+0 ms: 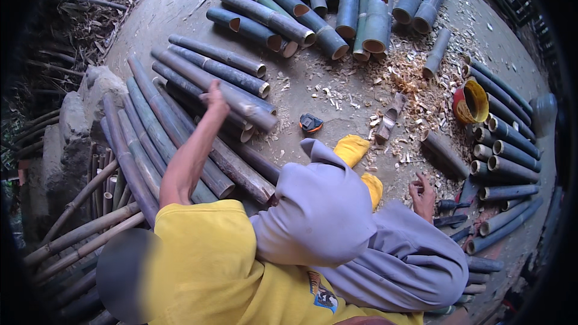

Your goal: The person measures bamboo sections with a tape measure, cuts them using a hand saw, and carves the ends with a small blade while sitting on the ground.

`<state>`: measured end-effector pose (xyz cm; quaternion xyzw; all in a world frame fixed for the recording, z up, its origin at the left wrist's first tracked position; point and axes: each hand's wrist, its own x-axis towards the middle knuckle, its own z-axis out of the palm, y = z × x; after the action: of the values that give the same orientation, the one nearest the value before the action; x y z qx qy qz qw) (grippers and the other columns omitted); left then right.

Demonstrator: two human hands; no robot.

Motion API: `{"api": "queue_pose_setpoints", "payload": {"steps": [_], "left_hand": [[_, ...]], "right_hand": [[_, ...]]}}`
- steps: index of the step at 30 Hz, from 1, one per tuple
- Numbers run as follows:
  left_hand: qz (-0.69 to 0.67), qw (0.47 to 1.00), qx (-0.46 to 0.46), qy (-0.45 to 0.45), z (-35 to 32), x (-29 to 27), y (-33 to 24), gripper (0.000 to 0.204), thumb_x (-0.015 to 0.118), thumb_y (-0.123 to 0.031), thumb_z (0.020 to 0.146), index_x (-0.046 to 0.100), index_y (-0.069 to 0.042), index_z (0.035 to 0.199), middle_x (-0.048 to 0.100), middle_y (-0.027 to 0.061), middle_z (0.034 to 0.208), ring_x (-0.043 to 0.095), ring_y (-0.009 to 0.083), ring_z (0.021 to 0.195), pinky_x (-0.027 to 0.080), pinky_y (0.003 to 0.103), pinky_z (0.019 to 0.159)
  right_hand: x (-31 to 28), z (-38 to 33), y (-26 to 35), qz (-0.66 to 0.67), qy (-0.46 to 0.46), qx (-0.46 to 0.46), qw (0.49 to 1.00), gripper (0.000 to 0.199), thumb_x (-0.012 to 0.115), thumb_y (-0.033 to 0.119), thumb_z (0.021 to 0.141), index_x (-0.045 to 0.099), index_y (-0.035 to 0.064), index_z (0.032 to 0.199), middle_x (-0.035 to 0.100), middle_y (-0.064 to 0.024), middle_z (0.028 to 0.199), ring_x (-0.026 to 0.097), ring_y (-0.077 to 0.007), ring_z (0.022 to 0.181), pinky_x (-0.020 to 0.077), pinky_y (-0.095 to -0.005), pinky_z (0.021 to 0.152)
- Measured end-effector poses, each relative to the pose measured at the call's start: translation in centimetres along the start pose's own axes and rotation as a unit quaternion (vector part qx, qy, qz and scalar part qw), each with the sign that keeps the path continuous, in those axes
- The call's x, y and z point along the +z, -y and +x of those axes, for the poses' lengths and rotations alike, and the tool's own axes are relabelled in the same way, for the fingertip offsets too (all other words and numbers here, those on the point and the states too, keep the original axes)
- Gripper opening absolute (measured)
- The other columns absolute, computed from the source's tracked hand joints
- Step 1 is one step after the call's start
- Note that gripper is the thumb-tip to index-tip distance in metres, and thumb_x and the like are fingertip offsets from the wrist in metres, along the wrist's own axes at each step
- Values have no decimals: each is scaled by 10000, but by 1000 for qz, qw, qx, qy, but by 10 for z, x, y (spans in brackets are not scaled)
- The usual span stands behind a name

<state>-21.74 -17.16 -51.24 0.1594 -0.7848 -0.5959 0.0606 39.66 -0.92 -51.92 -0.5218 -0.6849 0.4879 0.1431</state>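
Note:
My left hand is closed around a brownish bamboo tube at the left, its near end slightly blurred. Under and beside it lie several other cut bamboo tubes. Down by my right knee, my right hand hangs near the ground with its fingers apart and loosely bent, and nothing shows in it. Close to that hand lie dark-handled tools and a short bamboo piece. An orange and black tape measure rests on the ground between my hands.
Long bamboo poles are piled at the left, beside a stone block. Notched bamboo tubes lie at the back. Wood shavings cover the ground at right, near a yellow and red container and stacked tubes.

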Motion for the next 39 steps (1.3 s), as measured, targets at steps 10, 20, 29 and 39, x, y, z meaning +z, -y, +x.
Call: {"api": "queue_pose_setpoints", "payload": {"steps": [10,20,29,39], "left_hand": [[111,991,-79,-3,150,-102,66,519,756,-114,625,545,137,1026,607,211,998,620,308,803,534,409,748],[247,787,462,325,-69,-20,4,371,597,-11,690,568,-22,1060,539,123,974,538,267,891,444,348,798],[396,337,365,772,-164,-5,41,299,590,-22,621,634,-22,918,650,165,868,620,336,825,501,409,753],[524,215,478,672,-123,-129,97,838,731,-342,592,352,-196,1325,342,149,1314,335,366,1224,308,586,921]], "right_hand": [[5,16,-42,-133,9,-3,991,381,606,80,816,549,30,1190,641,-94,789,593,-144,619,481,-282,572],[8,33,-36,-129,14,11,991,356,602,99,792,558,12,1134,629,-171,812,616,-255,663,486,-373,616],[16,5,-72,-93,-26,39,995,334,597,67,793,576,25,1124,640,-151,796,621,-222,626,496,-349,579],[45,1,-96,-103,11,-4,995,366,601,73,780,583,35,1144,642,-130,813,630,-196,664,506,-315,608]]}}
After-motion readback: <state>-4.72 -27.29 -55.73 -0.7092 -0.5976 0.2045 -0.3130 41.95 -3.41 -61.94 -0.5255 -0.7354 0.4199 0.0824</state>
